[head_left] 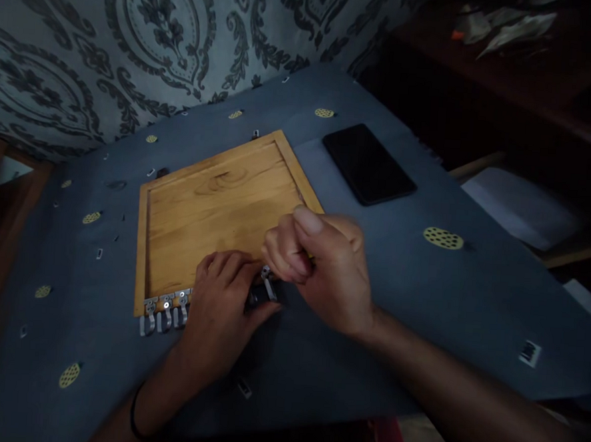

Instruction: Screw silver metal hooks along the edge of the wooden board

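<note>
A framed wooden board (221,196) lies on the cloth-covered table. Along its near edge are several metal hooks (166,312), fixed by small plates with screws. My left hand (222,310) is closed over this near edge, fingers bent on the wood and thumb below, beside another metal hook (268,285). My right hand (323,266) makes a fist above the board's near right corner, close to that hook. A sliver of yellow shows under the fist; the thing held there is mostly hidden, and its kind cannot be told.
A black phone (369,164) lies right of the board on the blue tablecloth (419,322) with its pineapple print. Patterned fabric (162,26) rises behind the table. At the right are a dark shelf (509,81) and a white sheet-like item (521,205).
</note>
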The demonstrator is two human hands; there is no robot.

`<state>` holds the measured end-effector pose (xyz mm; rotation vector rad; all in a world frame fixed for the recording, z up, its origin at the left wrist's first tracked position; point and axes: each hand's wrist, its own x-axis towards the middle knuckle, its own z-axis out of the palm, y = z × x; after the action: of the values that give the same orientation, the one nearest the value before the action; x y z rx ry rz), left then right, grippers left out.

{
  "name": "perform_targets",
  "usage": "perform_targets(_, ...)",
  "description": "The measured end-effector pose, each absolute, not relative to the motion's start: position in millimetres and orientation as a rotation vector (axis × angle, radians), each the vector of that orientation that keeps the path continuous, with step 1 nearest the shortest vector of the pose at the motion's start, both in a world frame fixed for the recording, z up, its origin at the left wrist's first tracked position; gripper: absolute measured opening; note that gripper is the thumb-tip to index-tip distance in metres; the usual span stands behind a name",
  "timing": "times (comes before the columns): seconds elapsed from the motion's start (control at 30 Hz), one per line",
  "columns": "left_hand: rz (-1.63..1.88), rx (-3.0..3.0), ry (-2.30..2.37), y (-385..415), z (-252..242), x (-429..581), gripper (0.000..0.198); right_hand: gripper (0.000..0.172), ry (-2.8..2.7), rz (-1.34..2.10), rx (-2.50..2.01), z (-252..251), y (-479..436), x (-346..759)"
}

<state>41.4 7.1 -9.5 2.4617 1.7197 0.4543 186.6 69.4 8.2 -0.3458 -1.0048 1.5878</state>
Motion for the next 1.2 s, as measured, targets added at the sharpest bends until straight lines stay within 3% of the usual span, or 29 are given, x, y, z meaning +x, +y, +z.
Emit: perform_targets(1.2,0.481,2.493,1.711,7.5,-9.9,40.7,0.039,0.059,-0.992,1.584,-0.312,10.1,68.5,185.8)
